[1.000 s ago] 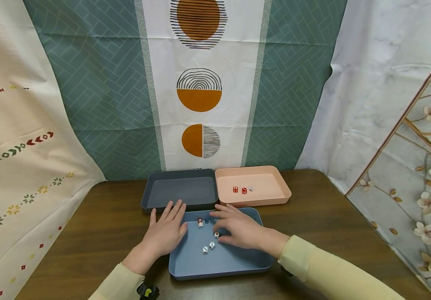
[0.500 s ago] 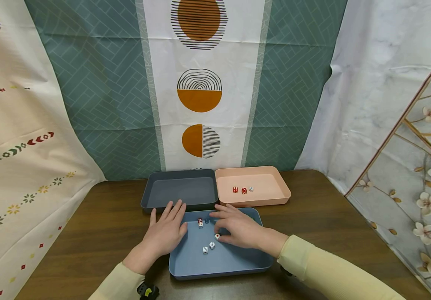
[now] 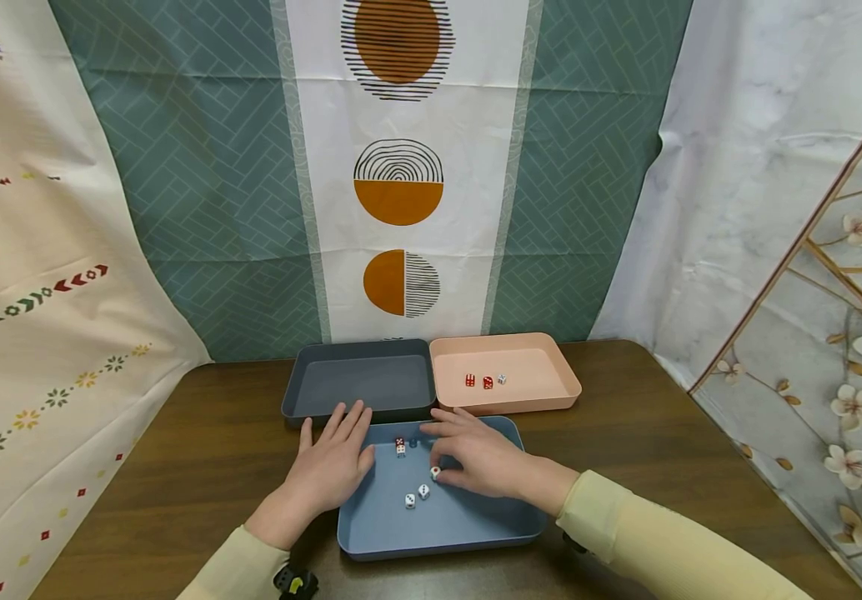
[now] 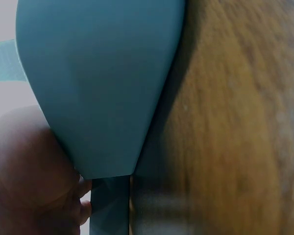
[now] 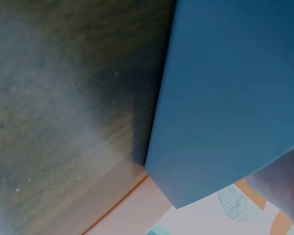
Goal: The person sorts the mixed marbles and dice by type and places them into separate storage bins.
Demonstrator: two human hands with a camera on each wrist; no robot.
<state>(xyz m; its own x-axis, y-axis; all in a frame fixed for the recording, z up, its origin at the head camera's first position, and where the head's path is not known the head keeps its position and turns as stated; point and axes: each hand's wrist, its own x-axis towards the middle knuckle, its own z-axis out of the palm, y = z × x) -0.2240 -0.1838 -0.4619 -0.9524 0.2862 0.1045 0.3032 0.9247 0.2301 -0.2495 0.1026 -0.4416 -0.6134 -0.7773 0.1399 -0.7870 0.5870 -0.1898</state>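
Note:
In the head view my left hand (image 3: 332, 462) lies with straight, spread fingers over the left rim of a blue tray (image 3: 468, 525). My right hand (image 3: 479, 457) reaches over the tray from the right, thumb and index finger pinching a white die (image 3: 435, 473) low over its floor. Two white dice (image 3: 423, 491) lie just nearer and to the left. Farther back in the tray are a red die (image 3: 399, 441), a white die (image 3: 401, 451) in front of it and a blue die (image 3: 413, 443). Both wrist views show mostly the tray's outer wall (image 4: 103, 98).
A dark grey tray (image 3: 371, 379) stands behind the blue one, at the back left. Beside it a pink tray (image 3: 543, 367) contains two red dice (image 3: 488, 382) and a clear or whitish die (image 3: 502, 379). All stand on a brown wooden table (image 3: 198, 467), with patterned cloths (image 3: 588, 167) around it.
The right thumb and index finger have closed in on the white die, which has shifted very slightly toward the thumb. My left hand has stayed where it was.

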